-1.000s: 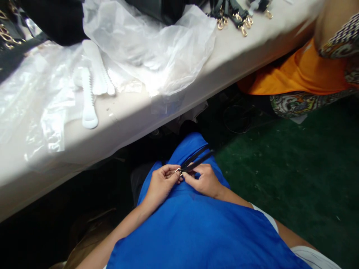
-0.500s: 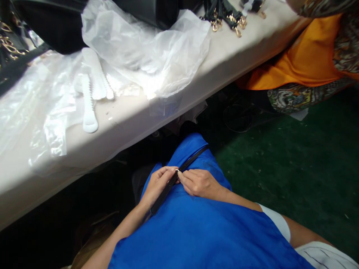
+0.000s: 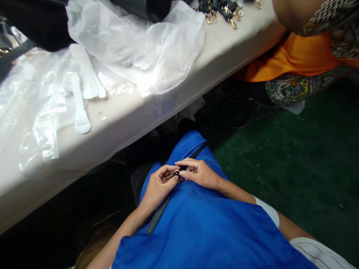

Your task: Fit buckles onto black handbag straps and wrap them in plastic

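A black strap [image 3: 160, 213] lies across the blue cloth [image 3: 193, 228] over my lap, its rounded end pointing down to the left. My left hand [image 3: 161, 183] is closed on the strap near a small gold-coloured metal fitting [image 3: 177, 172]. From the other side my right hand [image 3: 200, 173] pinches at the same fitting with thumb and fingers. Fingers partly cover the fitting, so its exact form is hard to make out. Beyond the hands, more of the strap runs up towards my knee.
On the pale table [image 3: 117, 130] lie white toothed plastic strips [image 3: 81, 112], crumpled clear plastic [image 3: 146, 48], a black bag [image 3: 36, 26] and black straps with gold clasps [image 3: 231, 18]. A co-worker in orange cloth [image 3: 291, 56] sits to the right. The floor [image 3: 280, 157] is green.
My hands have turned the strap; the metal fitting now faces up between the fingers, and the strap's rounded end shows lower left. The view has shifted slightly.
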Demonstrator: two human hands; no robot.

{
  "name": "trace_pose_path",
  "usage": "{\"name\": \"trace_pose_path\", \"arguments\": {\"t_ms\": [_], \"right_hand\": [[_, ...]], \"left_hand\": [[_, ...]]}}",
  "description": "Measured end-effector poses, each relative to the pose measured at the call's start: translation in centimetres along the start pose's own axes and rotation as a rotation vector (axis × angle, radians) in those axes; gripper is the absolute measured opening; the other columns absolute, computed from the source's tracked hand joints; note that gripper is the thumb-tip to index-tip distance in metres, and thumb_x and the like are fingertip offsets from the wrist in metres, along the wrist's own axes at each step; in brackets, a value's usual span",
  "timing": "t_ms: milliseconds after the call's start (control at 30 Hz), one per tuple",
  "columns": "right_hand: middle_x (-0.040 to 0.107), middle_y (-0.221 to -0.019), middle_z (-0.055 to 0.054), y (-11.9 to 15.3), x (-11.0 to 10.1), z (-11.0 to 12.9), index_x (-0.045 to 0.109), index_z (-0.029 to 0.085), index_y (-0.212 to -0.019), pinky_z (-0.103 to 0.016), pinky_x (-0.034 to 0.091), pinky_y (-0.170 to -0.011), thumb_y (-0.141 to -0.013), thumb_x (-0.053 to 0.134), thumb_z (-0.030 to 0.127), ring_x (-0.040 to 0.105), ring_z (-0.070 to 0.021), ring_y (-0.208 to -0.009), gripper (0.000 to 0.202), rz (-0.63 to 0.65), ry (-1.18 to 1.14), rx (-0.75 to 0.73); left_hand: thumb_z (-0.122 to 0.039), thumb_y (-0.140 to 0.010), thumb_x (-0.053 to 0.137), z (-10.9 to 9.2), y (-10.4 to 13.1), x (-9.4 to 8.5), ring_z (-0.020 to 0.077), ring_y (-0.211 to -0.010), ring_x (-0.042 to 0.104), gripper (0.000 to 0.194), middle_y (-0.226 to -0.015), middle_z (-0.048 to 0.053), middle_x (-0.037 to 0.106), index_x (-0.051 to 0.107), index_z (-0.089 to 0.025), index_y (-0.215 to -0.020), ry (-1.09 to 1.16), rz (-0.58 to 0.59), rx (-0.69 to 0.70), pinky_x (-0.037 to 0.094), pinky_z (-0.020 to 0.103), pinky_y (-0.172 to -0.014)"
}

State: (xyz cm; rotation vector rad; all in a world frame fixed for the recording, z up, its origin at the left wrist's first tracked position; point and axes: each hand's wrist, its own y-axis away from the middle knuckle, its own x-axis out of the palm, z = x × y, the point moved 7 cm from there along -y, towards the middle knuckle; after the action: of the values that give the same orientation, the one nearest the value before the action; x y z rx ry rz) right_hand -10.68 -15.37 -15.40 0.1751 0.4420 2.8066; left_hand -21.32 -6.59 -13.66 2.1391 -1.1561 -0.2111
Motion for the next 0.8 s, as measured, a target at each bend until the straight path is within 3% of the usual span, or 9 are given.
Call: {"name": "trace_pose_path", "arguments": {"t_ms": [133, 300, 567, 800], "right_hand": [[0.063, -0.103, -0.006, -0.84, 0.14, -1.25, 0.066, 0.014, -0.107, -0.021, 0.050, -0.059, -0.078, 0.071, 0.038, 0.062, -0.0090, -0.066, 0.038, 0.160, -0.178, 0.115], [0.062, -0.069, 0.003, -1.09, 0.18, -1.10, 0.063, 0.014, -0.101, -0.018, 0.045, -0.051, -0.073, 0.073, 0.033, 0.055, -0.0075, -0.054, 0.035, 0.256, -0.114, 0.269], [0.056, -0.062, 0.006, -0.89, 0.68, -1.24, 0.066, 0.013, -0.091, -0.015, 0.032, -0.040, -0.069, 0.074, 0.034, 0.044, -0.0038, -0.044, 0.032, 0.370, -0.082, 0.367], [0.050, -0.054, 0.007, -0.82, 0.84, -1.08, 0.070, 0.012, -0.085, -0.015, 0.029, -0.044, -0.069, 0.071, 0.028, 0.039, -0.0038, -0.047, 0.023, 0.282, 0.026, 0.300]], "left_hand": [[-0.032, -0.067, 0.077, 0.02, 0.08, 0.09, 0.0118, -0.071, 0.066, 0.034, -0.079, 0.003, 0.071, 0.065, -0.012, -0.093, -0.063, -0.001, 0.005, 0.053, 0.022, -0.073], [-0.031, -0.068, 0.074, 0.50, 0.20, 0.06, 0.0121, -0.073, 0.065, 0.031, -0.080, 0.003, 0.069, 0.062, -0.013, -0.091, -0.102, -0.027, 0.007, 0.051, 0.022, -0.073], [-0.027, -0.076, 0.067, 0.30, 0.73, 0.17, 0.0134, -0.082, 0.062, 0.018, -0.088, 0.002, 0.065, 0.062, -0.016, -0.089, -0.267, 0.068, 0.073, 0.048, 0.023, -0.076], [-0.027, -0.070, 0.070, 0.86, 0.62, -0.17, 0.0142, -0.082, 0.064, 0.022, -0.088, 0.003, 0.067, 0.062, -0.015, -0.087, -0.227, 0.035, -0.017, 0.049, 0.023, -0.077]]}}
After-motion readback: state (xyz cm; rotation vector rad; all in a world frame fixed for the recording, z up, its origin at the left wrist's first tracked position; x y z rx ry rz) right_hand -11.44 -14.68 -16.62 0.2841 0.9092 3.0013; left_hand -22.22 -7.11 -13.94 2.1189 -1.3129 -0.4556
